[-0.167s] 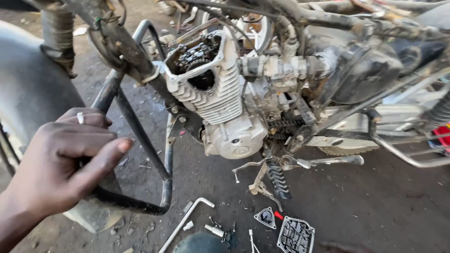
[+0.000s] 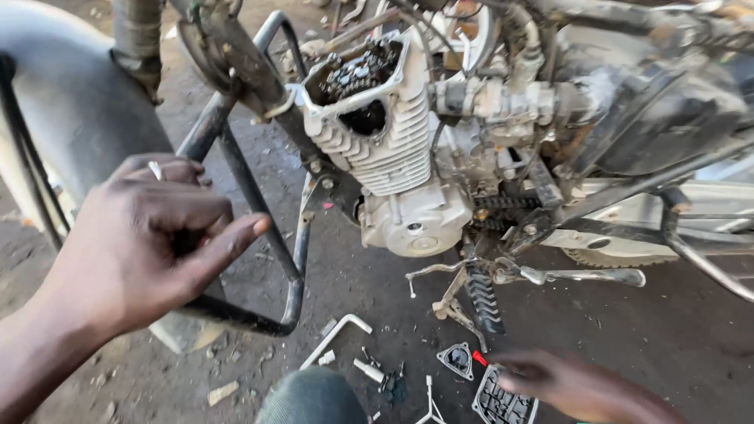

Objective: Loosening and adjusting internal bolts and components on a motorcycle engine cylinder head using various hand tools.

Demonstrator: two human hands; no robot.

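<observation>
Two hands are at work beside a motorcycle engine (image 2: 393, 149) whose top cover is off, baring the chain and gears inside. The left hand (image 2: 149, 235) is curled around the black crash bar (image 2: 259, 228) just left of the engine, thumb out; this looks like a steadying hold. The right hand (image 2: 581, 385), blurred, reaches low to the ground below the engine, over a ribbed metal cover (image 2: 499, 404); whether its fingers are closed on anything I cannot tell. A small triangular cover (image 2: 457, 360) and a bent white wrench (image 2: 338, 338) lie close by below the engine, seemingly kept within reach.
</observation>
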